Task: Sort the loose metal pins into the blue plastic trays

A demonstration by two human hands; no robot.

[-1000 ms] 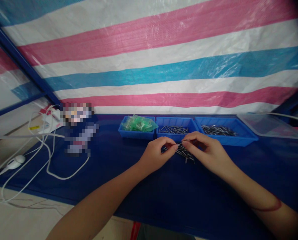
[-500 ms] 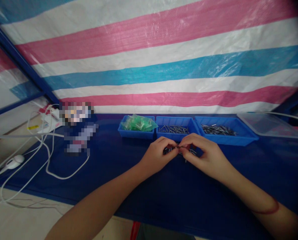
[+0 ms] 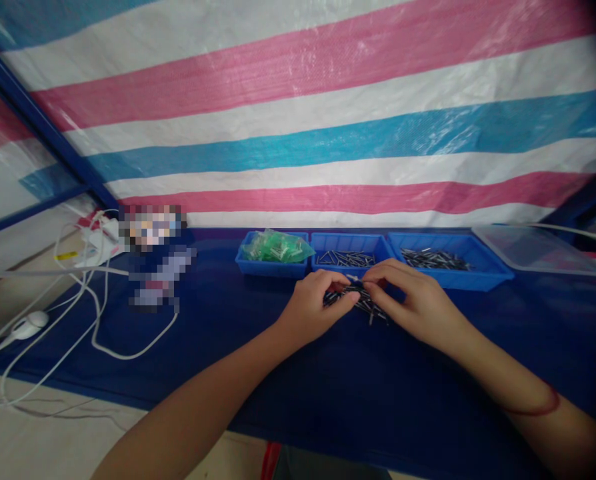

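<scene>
A loose heap of thin dark and silver metal pins [image 3: 362, 304] lies on the blue table between my hands. My left hand [image 3: 312, 308] reaches over the heap's left side, its thumb and index finger apart. A small pale piece [image 3: 353, 278] shows just past its index fingertip; I cannot tell whether it is held. To the right, my right hand [image 3: 418, 297] has thumb and index finger pinched together at the heap's upper edge. What sits in that pinch, if anything, is too small to make out.
Behind the hands stand a blue bin with a green plastic bag [image 3: 278, 248], a middle bin [image 3: 323, 241] of pins and a right bin [image 3: 488, 272] of pins. A clear lid [image 3: 538, 250] lies far right. White cables [image 3: 98, 333] and blurred items occupy the left.
My fingertips, which met over the heap, have parted slightly. My left thumb and index finger have spread, and more of the pin heap shows.
</scene>
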